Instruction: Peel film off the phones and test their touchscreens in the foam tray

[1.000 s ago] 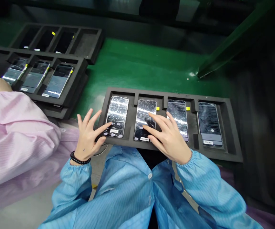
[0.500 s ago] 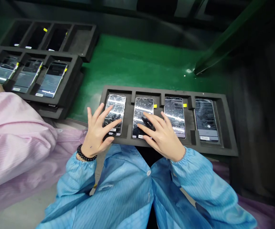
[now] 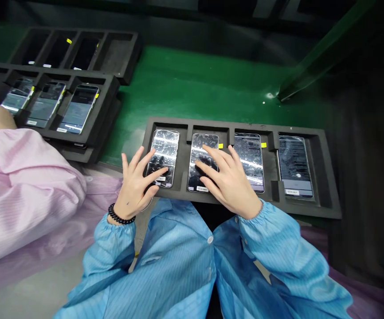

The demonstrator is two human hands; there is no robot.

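Note:
Several smartphones lie face up in a dark foam tray [image 3: 325,177] in front of me, one per compartment. Fingers spread, my left hand [image 3: 135,186] is over the leftmost phone [image 3: 165,146], its index finger and thumb side at the screen. My right hand [image 3: 227,177] is spread too, its fingertips over the screen of the second phone [image 3: 200,177]. The third phone [image 3: 249,146] shows lines of text and is partly behind my right hand. Text also fills the rightmost phone [image 3: 295,164]. Whether each fingertip touches glass I cannot tell. Neither hand grips anything.
Stacked foam trays with phones [image 3: 77,108] stand at the left, and another foam tray [image 3: 119,53] sits behind them. A co-worker's pink sleeve [image 3: 29,177] reaches in from the left. A green post [image 3: 321,53] rises from the green table [image 3: 195,84] at the right.
The whole view has shifted slightly, so the trays appear further right. My right fingers have moved a little up the second phone's screen. My left hand keeps nearly the same pose.

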